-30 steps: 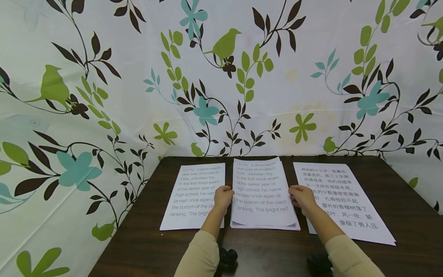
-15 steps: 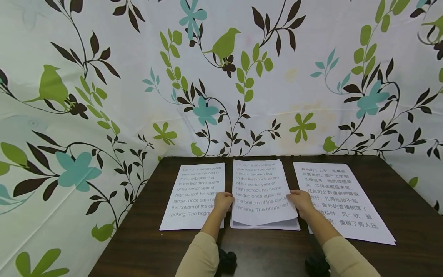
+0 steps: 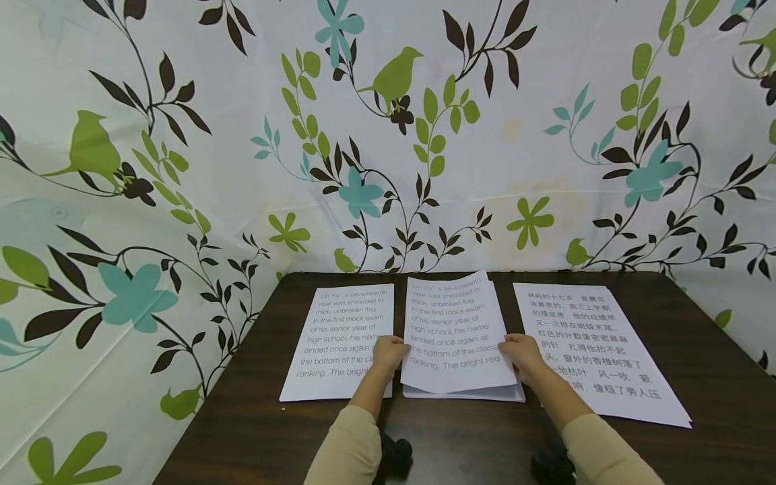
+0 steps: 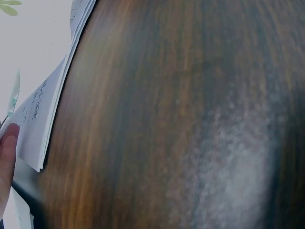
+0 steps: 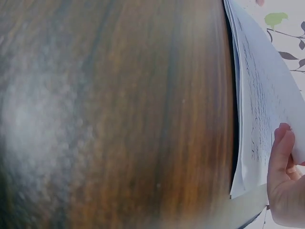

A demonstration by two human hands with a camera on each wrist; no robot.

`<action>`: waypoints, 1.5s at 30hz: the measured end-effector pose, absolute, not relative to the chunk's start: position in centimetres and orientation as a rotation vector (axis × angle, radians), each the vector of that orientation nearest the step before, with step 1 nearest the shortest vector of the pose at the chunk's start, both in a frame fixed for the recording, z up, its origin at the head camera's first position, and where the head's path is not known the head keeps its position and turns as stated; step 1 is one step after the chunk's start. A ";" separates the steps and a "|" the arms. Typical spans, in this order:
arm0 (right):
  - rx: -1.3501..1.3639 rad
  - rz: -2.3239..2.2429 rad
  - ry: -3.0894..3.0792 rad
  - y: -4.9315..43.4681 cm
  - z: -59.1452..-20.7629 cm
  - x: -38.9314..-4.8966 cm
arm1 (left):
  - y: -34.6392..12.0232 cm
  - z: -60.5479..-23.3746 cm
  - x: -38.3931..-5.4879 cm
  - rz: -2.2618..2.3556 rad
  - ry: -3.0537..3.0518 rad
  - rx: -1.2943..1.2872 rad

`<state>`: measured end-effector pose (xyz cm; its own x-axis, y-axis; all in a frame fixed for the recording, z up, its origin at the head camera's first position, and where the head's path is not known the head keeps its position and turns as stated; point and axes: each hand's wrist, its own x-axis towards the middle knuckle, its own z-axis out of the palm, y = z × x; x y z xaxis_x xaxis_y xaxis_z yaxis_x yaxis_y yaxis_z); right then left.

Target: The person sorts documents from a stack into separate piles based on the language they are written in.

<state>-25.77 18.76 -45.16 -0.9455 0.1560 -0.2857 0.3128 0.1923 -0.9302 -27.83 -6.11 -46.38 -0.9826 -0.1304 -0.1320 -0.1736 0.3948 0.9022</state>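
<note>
Your left hand (image 3: pixel 388 353) and right hand (image 3: pixel 524 356) pinch opposite side edges of a thin, white, rectangular paper sheet with English print (image 3: pixel 451 330), which you hold raised and slightly bowed over the middle stack of white paper (image 3: pixel 510 393). Expect it to be light, limp and easily creased, perhaps sliding readily on its neighbours; the side edges, held between thumb and fingers under slight tension, seem the best grip. To your left lies white English-printed paper (image 3: pixel 339 327); to your right, white paper with Chinese characters (image 3: pixel 576 316); beneath, a dark-brown wood-grained table (image 3: pixel 473 438).
</note>
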 end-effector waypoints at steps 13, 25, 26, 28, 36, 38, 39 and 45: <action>0.491 -1.841 2.346 18.0 -44.8 -26.4 | -7.0 -44.6 -27.5 1.603 2.703 -0.341; 0.443 -1.917 2.331 15.6 -43.2 -26.8 | -9.1 -43.4 -27.7 1.634 2.768 -0.396; 0.440 -1.916 2.332 15.3 -43.1 -26.8 | -9.3 -43.3 -27.7 1.629 2.769 -0.408; 0.436 -1.917 2.331 14.9 -43.0 -26.8 | -9.8 -43.1 -27.7 1.627 2.767 -0.427; 0.408 -1.969 2.302 12.8 -42.9 -26.9 | -11.9 -42.1 -27.0 1.639 2.764 -0.460; 0.389 -1.980 2.290 12.2 -42.9 -26.9 | -12.5 -41.9 -26.9 1.640 2.768 -0.466; 0.383 -1.990 2.282 11.9 -42.8 -26.9 | -12.7 -41.8 -26.9 1.643 2.765 -0.478; 0.384 -2.017 2.256 10.2 -42.7 -26.9 | -14.4 -41.8 -26.8 1.647 2.793 -0.499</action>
<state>-26.92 10.19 -42.66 -0.9642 0.1255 -0.2338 0.2463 0.0957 -0.9645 -26.81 -14.40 -41.77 -0.9443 -0.3274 -0.0337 -0.1880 0.4525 0.8717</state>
